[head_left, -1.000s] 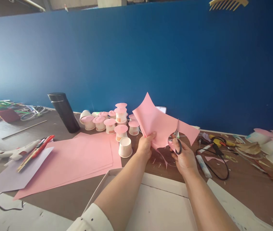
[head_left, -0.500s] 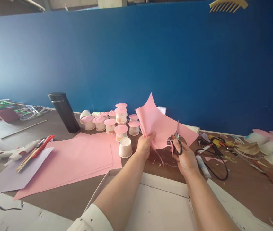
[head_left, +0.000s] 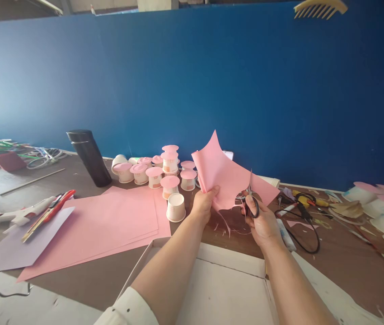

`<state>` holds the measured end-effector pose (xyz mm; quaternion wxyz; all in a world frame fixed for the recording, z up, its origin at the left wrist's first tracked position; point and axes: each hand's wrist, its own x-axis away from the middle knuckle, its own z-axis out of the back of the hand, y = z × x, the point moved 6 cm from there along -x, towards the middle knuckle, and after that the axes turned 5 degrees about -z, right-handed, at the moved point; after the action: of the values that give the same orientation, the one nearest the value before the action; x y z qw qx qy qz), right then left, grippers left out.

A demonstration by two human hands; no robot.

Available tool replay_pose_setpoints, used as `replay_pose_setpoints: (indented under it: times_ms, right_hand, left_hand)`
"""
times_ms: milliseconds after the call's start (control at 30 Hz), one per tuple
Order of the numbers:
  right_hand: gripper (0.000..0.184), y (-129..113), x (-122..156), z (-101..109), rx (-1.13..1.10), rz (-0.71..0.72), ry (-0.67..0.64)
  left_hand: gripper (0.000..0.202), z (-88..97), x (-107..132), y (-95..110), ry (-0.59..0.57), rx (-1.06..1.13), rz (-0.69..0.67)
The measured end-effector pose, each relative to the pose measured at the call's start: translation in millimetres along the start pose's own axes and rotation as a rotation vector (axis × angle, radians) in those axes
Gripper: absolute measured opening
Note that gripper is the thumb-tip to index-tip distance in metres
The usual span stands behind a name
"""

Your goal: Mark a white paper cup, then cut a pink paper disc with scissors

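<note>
My left hand (head_left: 203,204) pinches the lower edge of a pink paper sheet (head_left: 224,174) held up above the brown table (head_left: 341,257). My right hand (head_left: 261,222) grips black-handled scissors (head_left: 250,198), whose blades point up into a curved cut in the paper's lower edge. A thin pink strip hangs down from the cut between my hands. Small paper scraps lie on the table below.
Pink sheets (head_left: 110,225) lie flat at the left, beside a glue gun (head_left: 19,215) and a red-handled tool (head_left: 51,208). Several small paper cups (head_left: 158,174) with pink lids stand behind, next to a black flask (head_left: 90,158). A white box (head_left: 219,289) sits under my arms. Cables and tools (head_left: 300,216) lie right.
The scissors have worked further along the curved cut, and the paper has turned slightly in my left hand. Both hands stay in nearly the same place.
</note>
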<state>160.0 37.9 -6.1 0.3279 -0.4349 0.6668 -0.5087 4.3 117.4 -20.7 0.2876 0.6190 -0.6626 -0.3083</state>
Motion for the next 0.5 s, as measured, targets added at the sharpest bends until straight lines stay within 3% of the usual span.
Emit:
replay_pose_setpoints:
  times_ms: [200, 500]
  right_hand:
    - [0.032, -2.5, 1.3, -2.2, 0.032, 0.01, -0.027]
    - [0.033, -3.6, 3.6, -4.7, 0.047, 0.001, -0.044]
  left_hand:
    - [0.047, 2.2, -1.4, -1.0, 0.012, 0.013, -0.004]
    - [0.048, 5.5, -1.8, 3.1, 0.076, 0.029, -0.01]
